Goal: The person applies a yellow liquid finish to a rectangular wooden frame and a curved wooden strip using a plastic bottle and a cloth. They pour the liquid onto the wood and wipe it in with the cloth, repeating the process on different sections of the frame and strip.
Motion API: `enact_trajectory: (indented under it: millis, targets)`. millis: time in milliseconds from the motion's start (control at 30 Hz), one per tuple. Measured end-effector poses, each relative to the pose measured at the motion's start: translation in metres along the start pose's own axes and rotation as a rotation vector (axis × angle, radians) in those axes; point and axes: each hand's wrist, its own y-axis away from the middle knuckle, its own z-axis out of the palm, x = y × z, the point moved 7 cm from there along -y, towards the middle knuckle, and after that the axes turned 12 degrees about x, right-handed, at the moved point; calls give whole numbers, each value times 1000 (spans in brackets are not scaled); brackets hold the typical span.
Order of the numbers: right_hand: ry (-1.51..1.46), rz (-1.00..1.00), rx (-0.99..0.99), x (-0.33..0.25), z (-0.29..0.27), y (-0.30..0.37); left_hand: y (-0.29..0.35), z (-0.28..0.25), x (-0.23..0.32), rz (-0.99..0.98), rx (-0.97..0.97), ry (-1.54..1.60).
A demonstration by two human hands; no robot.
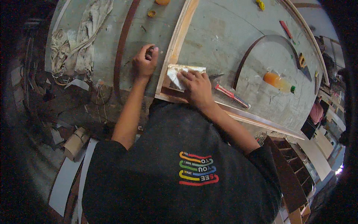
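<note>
My left hand (146, 62) is raised just left of a wooden frame (181, 31), fingers curled in. Something small and dark shows between its thumb and fingers, too unclear to name. My right hand (197, 86) lies palm down at the frame's near left corner. Its fingers rest slightly bent on a shiny silvery sheet or packet (174, 77), partly covering it. Beside that hand, a dark pointed tool tip (216, 75) pokes out. Further right lies a slim red and white tool with a striped end (233, 96).
Inside the frame are a curved dark strip (244, 61), a bottle of orange liquid (279, 82), a yellow-handled saw (304, 67) and a red-handled tool (286, 30). A crumpled cloth (80, 43) and a long brown strip (122, 48) lie left. Boards (65, 186) clutter the floor.
</note>
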Motion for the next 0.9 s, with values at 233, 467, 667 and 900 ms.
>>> enact_trajectory:
  millis: [233,467,667,900]
  targets:
    - [-83,-41,-160,-15,12,22,0,1,4,65,5,10]
    - [-270,226,-57,22,-17,-3,-1,2,5,75,12,6]
    - [-115,66,178,46,-19,-54,-1,0,5,69,12,7]
    - [-225,14,-9,-2,-1,-1,-1,5,-4,35,15,32]
